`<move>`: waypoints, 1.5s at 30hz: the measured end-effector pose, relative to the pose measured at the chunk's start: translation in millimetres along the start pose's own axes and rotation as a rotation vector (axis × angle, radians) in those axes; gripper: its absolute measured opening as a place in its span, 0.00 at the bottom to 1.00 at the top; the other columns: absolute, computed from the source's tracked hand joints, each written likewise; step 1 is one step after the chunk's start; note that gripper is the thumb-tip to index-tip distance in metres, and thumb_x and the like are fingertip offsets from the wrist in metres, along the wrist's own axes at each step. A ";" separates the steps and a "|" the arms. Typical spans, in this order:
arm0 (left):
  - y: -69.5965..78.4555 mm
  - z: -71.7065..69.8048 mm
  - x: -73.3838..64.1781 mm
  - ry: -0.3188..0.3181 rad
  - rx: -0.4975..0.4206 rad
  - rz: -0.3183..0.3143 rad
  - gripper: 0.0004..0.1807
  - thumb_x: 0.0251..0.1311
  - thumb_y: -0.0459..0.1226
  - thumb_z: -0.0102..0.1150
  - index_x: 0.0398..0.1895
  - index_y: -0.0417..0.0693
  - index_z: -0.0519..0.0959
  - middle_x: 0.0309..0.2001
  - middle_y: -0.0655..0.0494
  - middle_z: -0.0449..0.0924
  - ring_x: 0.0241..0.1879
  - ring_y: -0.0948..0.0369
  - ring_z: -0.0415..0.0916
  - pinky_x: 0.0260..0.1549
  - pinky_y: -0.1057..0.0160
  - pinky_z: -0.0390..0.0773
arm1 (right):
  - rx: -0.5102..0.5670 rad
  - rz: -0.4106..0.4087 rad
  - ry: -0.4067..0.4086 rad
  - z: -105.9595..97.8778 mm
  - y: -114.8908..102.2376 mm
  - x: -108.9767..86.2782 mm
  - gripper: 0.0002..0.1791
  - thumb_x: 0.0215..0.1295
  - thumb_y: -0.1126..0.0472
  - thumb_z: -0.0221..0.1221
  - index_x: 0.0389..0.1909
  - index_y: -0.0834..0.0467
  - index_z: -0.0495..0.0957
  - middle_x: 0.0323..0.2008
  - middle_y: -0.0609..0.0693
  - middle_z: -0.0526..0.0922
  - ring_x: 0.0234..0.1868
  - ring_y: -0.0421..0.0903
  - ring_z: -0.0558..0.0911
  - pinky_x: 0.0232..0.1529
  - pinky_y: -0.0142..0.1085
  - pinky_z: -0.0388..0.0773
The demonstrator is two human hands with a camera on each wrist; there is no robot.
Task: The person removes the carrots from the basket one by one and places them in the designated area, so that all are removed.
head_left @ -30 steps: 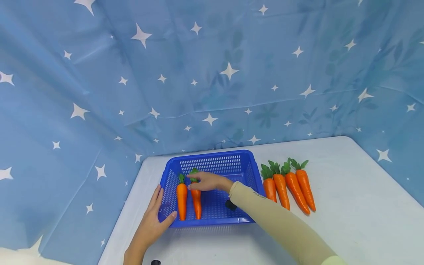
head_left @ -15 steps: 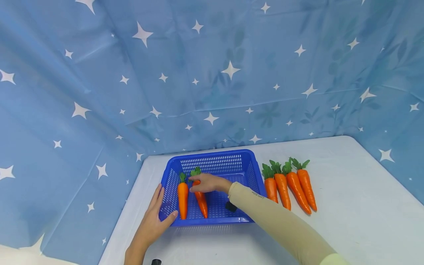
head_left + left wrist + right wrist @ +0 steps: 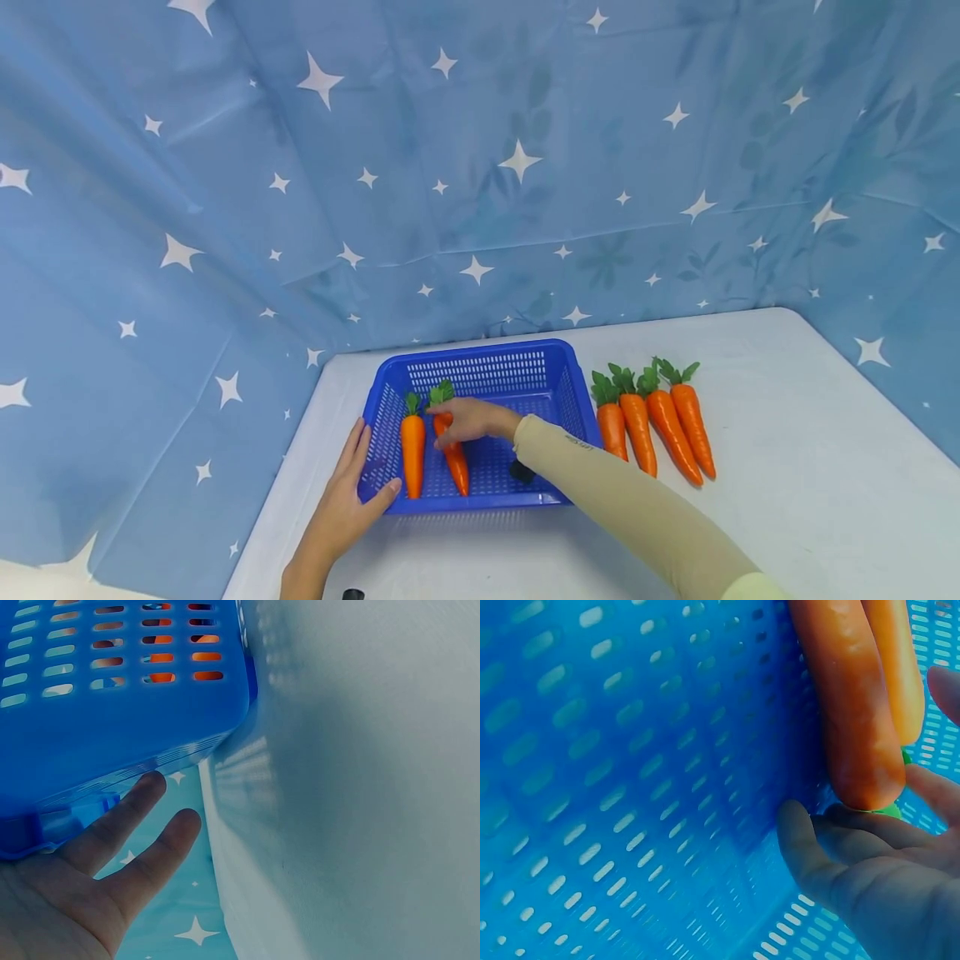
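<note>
A blue plastic basket (image 3: 480,502) with slotted walls stands on the table. Two orange carrots with green leaves lie in its left part: the left carrot (image 3: 412,454) and the right carrot (image 3: 457,471). Over the leafy end of the right carrot is my right hand (image 3: 474,418), its fingers spread and the thumb apart from the carrot in the right wrist view. That hand partly hides the carrot's top. My left hand (image 3: 348,500) lies along the basket's left side, fingers straight, thumb at the front left corner. From the left wrist, two fingers (image 3: 139,821) show against the basket's outside.
Several carrots (image 3: 637,429) lie side by side on the white table (image 3: 810,433), right of the basket. A blue curtain with white stars (image 3: 480,208) hangs behind the table and at its sides. A small black object (image 3: 522,472) shows beneath my right wrist.
The right carrot's lower tip swung to the right, then stayed put. My right hand's fingers have loosened and spread around its top. The left hand has kept its place.
</note>
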State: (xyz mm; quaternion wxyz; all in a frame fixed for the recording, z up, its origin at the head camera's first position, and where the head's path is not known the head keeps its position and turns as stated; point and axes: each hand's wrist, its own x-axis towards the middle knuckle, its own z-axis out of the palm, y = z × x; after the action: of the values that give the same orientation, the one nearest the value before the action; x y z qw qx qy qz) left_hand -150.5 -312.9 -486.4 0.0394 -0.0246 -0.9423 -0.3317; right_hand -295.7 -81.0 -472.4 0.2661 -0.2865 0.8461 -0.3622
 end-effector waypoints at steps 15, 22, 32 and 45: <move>1.5 -0.5 -0.7 -0.009 -0.009 -0.025 0.56 0.67 0.57 0.63 0.88 0.44 0.46 0.88 0.45 0.37 0.82 0.33 0.47 0.65 0.26 0.61 | -0.098 0.020 0.061 3.9 0.2 1.4 0.37 0.61 0.64 0.74 0.73 0.54 0.78 0.58 0.53 0.83 0.52 0.50 0.79 0.62 0.49 0.81; 1.4 0.5 -0.2 -0.009 -0.006 -0.028 0.57 0.67 0.57 0.63 0.88 0.45 0.45 0.88 0.45 0.37 0.82 0.33 0.47 0.65 0.25 0.60 | -0.086 0.019 0.078 1.3 3.6 -0.4 0.38 0.58 0.70 0.73 0.72 0.56 0.79 0.56 0.52 0.83 0.49 0.50 0.77 0.56 0.45 0.82; 0.8 1.6 -0.1 0.003 0.002 -0.009 0.56 0.67 0.57 0.62 0.88 0.42 0.46 0.88 0.43 0.37 0.81 0.32 0.47 0.64 0.25 0.61 | -0.052 0.023 0.102 -2.3 6.5 -4.5 0.37 0.57 0.75 0.69 0.71 0.59 0.80 0.60 0.55 0.82 0.47 0.52 0.77 0.51 0.43 0.83; 3.2 -0.3 -1.7 -0.010 0.001 -0.021 0.56 0.67 0.57 0.62 0.88 0.43 0.45 0.88 0.44 0.37 0.82 0.33 0.46 0.65 0.26 0.61 | -0.021 -0.001 0.119 -3.2 10.4 -5.0 0.37 0.55 0.76 0.70 0.69 0.61 0.80 0.63 0.56 0.82 0.52 0.52 0.77 0.60 0.47 0.81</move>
State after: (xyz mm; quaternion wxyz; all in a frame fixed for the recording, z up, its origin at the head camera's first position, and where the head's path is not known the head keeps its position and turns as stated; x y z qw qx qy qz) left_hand -148.6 -310.6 -484.3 0.0314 -0.0164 -0.9428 -0.3316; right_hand -297.4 -70.2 -477.2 0.2121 -0.2676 0.8641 -0.3699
